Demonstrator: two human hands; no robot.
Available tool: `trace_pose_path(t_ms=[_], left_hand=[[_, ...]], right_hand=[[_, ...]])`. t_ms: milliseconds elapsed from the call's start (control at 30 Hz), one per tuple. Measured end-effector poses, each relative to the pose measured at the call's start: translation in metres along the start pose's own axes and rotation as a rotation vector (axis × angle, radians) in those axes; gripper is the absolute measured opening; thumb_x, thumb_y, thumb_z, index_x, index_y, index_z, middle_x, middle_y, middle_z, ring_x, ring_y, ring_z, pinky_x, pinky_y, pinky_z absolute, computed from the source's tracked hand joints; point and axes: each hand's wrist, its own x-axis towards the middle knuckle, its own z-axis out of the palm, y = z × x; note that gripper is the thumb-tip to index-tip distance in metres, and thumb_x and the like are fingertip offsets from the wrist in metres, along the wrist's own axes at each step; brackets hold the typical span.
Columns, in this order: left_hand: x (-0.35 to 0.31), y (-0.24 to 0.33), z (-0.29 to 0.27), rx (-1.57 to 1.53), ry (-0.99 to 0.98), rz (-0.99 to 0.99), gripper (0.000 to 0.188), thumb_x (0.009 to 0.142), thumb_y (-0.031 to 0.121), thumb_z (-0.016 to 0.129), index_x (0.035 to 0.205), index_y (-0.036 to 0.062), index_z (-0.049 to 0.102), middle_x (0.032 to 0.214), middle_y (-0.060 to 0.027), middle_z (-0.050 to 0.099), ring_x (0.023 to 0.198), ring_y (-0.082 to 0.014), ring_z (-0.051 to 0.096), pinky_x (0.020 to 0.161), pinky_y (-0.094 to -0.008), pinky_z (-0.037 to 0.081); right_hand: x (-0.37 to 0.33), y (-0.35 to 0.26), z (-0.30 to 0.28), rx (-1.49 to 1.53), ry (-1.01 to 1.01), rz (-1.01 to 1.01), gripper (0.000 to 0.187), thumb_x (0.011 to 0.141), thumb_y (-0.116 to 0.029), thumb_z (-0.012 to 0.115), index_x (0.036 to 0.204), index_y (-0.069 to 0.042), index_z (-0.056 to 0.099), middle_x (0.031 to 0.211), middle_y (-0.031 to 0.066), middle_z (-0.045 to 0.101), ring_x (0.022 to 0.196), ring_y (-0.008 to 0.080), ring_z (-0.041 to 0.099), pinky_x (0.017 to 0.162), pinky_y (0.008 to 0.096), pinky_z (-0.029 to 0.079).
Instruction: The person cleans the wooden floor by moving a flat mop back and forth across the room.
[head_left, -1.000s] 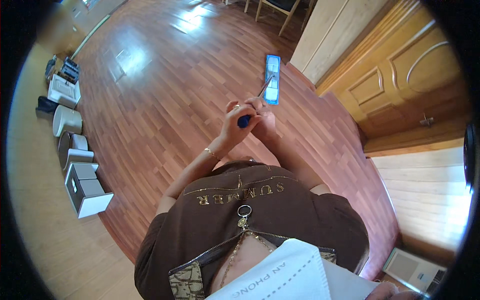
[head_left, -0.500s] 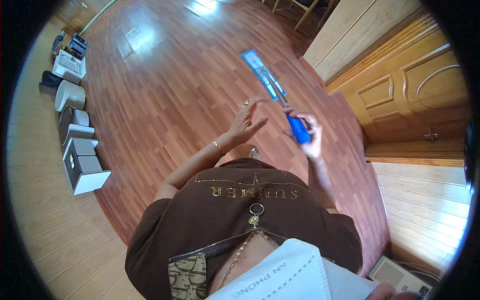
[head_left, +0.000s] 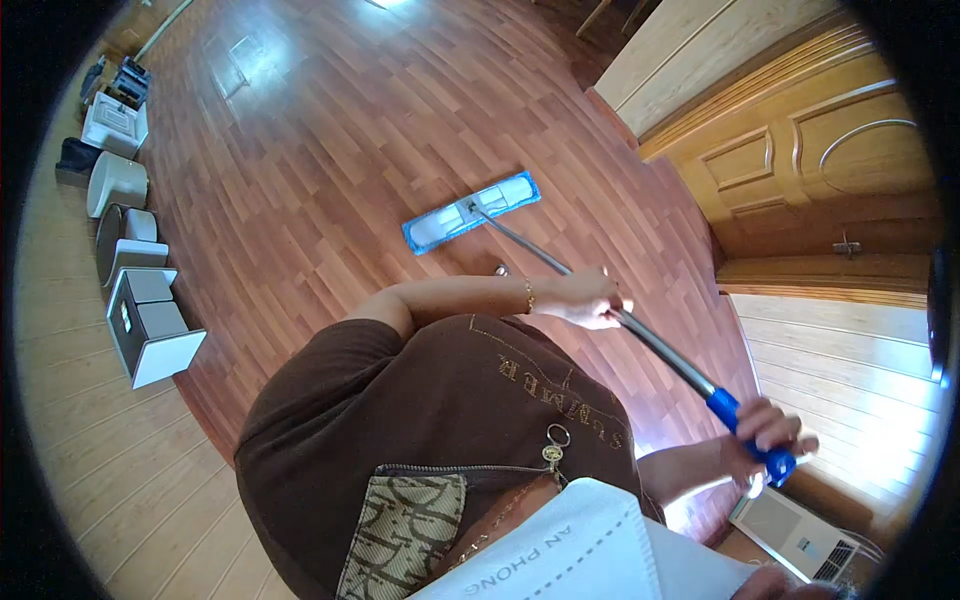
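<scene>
A flat mop with a metal pole [head_left: 668, 352] slants across from the floor to my right side. Its wide head [head_left: 472, 212], white on top with a blue fringed pad, lies on the wooden floor ahead of me. My left hand [head_left: 588, 298], a bracelet at its wrist, is closed round the middle of the pole. My right hand [head_left: 768, 436] grips the blue handle [head_left: 726, 408] near its end, low on the right.
Reddish wood-plank floor [head_left: 300, 190] spreads ahead. Along the left wall stand a grey-and-white box unit [head_left: 152, 322], a white rounded bin [head_left: 116, 186] and other items. A panelled wooden door [head_left: 790, 185] is at right; a white appliance [head_left: 790, 535] sits low right.
The mop head has turned from lengthwise to nearly crosswise and come nearer. My left hand, open and off the mop before, now holds the pole. My right hand has moved down and right.
</scene>
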Motion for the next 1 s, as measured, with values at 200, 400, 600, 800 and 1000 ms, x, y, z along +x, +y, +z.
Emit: trace_pose_path(t_ms=[200,400,600,800,1000], left_hand=[[-0.015,0.013,0.020,-0.014,-0.008,-0.055,0.016,0.074,0.015,0.062,0.067,0.0100,0.049,0.061,-0.0090,0.056,0.060,-0.0336,0.059,0.054,-0.0444,0.044],[-0.034,-0.024,0.002,0.083,0.211,-0.183,0.009,0.069,0.014,0.058,0.064,0.0100,0.051,0.056,-0.0151,0.053,0.055,-0.0372,0.056,0.051,-0.0483,0.043],[-0.074,-0.103,-0.043,0.281,0.391,-0.522,0.010,0.067,0.016,0.061,0.061,0.0120,0.054,0.056,-0.0115,0.054,0.062,-0.0336,0.058,0.062,-0.0461,0.043],[-0.182,-0.195,-0.065,0.129,0.802,-0.667,0.023,0.076,0.023,0.065,0.060,0.0101,0.054,0.063,-0.0110,0.058,0.070,-0.0313,0.058,0.065,-0.0418,0.045],[-0.220,-0.102,-0.091,0.530,0.823,-0.885,0.009,0.077,0.019,0.062,0.070,0.0128,0.064,0.071,-0.0065,0.062,0.075,-0.0243,0.061,0.067,-0.0385,0.042]], right_hand=[[-0.005,-0.022,0.009,0.001,0.021,-0.031,0.045,0.080,-0.051,0.070,0.087,-0.012,0.047,0.064,-0.0001,0.045,0.053,0.0128,0.050,0.055,0.0299,0.044],[-0.002,0.042,0.028,0.055,-0.005,-0.077,0.043,0.086,-0.051,0.062,0.074,-0.014,0.043,0.061,-0.0004,0.042,0.053,0.0142,0.046,0.053,0.0296,0.038],[0.003,0.115,0.087,0.121,-0.178,0.162,0.023,0.074,-0.019,0.074,0.078,-0.004,0.057,0.069,0.0079,0.060,0.071,0.0280,0.060,0.074,0.0464,0.048],[0.024,0.171,0.152,0.229,-0.708,0.243,0.018,0.069,-0.004,0.074,0.070,-0.005,0.056,0.071,0.0087,0.060,0.083,0.0312,0.065,0.087,0.0466,0.047],[0.029,0.182,0.182,0.405,-0.849,0.286,0.019,0.074,-0.017,0.072,0.072,-0.005,0.057,0.075,0.0093,0.063,0.091,0.0316,0.065,0.097,0.0498,0.041]])
